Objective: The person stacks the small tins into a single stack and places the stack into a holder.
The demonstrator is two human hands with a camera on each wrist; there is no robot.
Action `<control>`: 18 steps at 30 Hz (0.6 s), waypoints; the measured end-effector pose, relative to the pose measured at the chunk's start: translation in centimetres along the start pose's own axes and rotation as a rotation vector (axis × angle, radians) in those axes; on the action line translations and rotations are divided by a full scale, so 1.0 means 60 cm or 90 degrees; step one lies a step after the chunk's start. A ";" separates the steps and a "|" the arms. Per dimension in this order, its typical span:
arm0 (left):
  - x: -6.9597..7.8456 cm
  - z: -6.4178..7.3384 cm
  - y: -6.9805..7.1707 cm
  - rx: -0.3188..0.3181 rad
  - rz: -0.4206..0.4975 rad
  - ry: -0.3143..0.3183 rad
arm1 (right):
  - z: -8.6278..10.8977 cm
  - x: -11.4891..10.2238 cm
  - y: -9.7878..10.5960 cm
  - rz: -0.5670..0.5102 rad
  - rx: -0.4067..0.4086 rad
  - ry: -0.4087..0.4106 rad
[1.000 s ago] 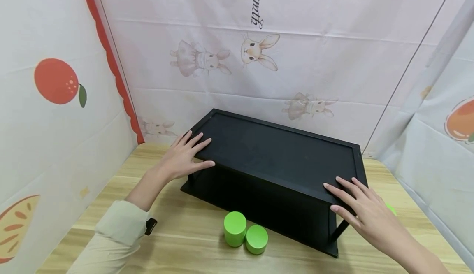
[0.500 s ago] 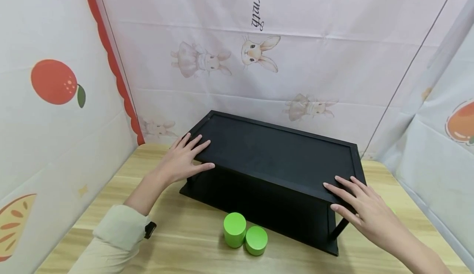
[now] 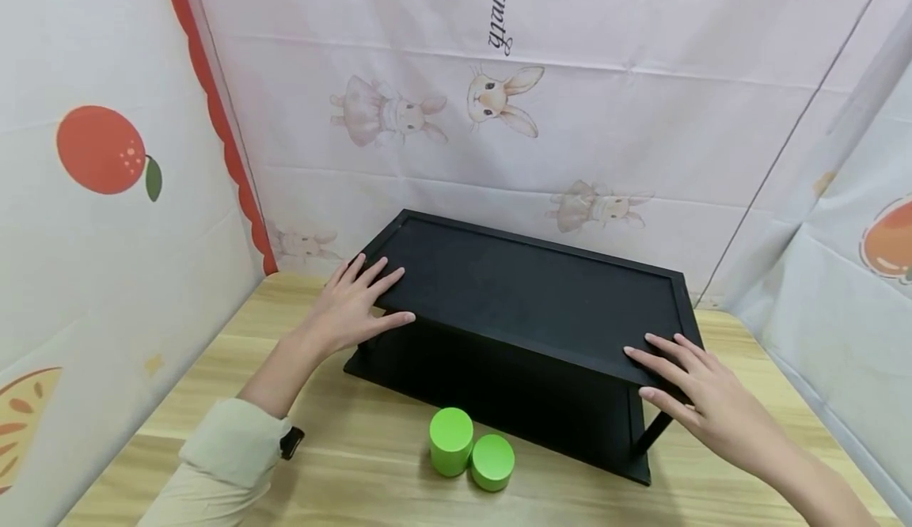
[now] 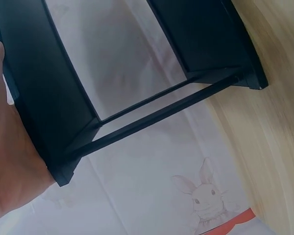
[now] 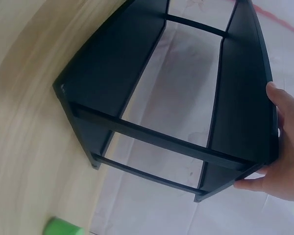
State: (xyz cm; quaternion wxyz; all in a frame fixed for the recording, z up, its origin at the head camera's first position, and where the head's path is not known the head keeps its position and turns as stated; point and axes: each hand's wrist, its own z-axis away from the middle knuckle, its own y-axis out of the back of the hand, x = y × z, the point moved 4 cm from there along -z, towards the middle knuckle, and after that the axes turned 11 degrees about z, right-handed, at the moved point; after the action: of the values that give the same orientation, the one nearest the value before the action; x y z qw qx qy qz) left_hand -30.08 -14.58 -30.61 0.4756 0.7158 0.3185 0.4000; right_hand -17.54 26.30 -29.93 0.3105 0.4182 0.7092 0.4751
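A black two-tier shelf rack (image 3: 527, 290) stands at an angle on the wooden table, its open front towards me. My left hand (image 3: 349, 305) rests on its left end, fingers spread over the top board and thumb along the front edge. On the right front corner lies my right hand (image 3: 712, 392), fingers straight on the top and thumb at the front edge. Slim posts join the upper board (image 5: 240, 93) to the lower board (image 5: 117, 54) in the right wrist view. Two green cylinders stand before the rack, a taller one (image 3: 451, 441) beside a shorter one (image 3: 492, 462).
Another view, from the right wrist, catches part of a green cylinder (image 5: 61, 227) off the rack's end. A rabbit-print cloth (image 3: 427, 139) hangs close behind the rack. Fruit-print cloths (image 3: 128, 258) flank the wooden table (image 3: 342, 472).
The rack has shifted slightly, its right end going a little left and back, with both hands staying on it. The bit of green formerly showing behind my right hand is out of sight.
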 end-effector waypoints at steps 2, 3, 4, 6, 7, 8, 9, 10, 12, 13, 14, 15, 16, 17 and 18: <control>0.002 0.002 0.003 -0.004 -0.004 0.009 | -0.002 0.003 0.000 -0.010 -0.004 0.002; 0.003 0.003 0.004 -0.006 -0.004 0.013 | -0.003 0.005 0.000 -0.014 -0.007 0.002; 0.005 0.004 0.003 -0.009 -0.004 0.015 | -0.003 0.006 0.000 -0.018 -0.008 0.002; 0.007 0.007 0.002 -0.012 -0.006 0.019 | -0.002 0.008 -0.001 -0.020 -0.009 0.001; 0.009 0.008 0.002 -0.009 -0.006 0.018 | -0.001 0.008 -0.001 -0.019 -0.007 0.000; 0.010 0.009 0.001 -0.007 -0.004 0.016 | -0.001 0.008 -0.001 -0.017 -0.004 -0.001; 0.011 0.010 0.001 -0.006 -0.004 0.015 | -0.001 0.008 -0.002 -0.013 -0.001 -0.002; 0.012 0.011 0.000 -0.004 -0.004 0.014 | -0.001 0.008 -0.002 -0.011 -0.001 -0.004; 0.012 0.012 0.000 -0.003 -0.006 0.014 | -0.002 0.007 -0.003 -0.004 -0.001 -0.015; 0.012 0.012 0.001 -0.001 -0.007 0.013 | -0.004 0.006 -0.003 0.002 -0.003 -0.024; 0.011 0.012 0.003 -0.001 -0.008 0.013 | -0.005 0.006 -0.003 0.009 -0.009 -0.037; 0.009 0.011 0.005 0.000 -0.008 0.013 | -0.007 0.006 -0.004 0.016 -0.017 -0.052; 0.008 0.010 0.008 -0.001 -0.006 0.014 | -0.008 0.005 -0.004 0.022 -0.027 -0.067; 0.005 0.009 0.010 -0.001 -0.002 0.017 | -0.010 0.005 -0.005 0.028 -0.036 -0.083; 0.002 0.008 0.012 -0.001 0.006 0.022 | -0.011 0.004 -0.006 0.033 -0.046 -0.097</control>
State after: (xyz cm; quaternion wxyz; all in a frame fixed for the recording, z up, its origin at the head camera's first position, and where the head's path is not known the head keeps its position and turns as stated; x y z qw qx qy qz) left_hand -29.55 -14.91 -29.98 0.4688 0.7099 0.3227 0.4148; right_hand -18.34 26.16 -30.05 0.3660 0.4598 0.6548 0.4752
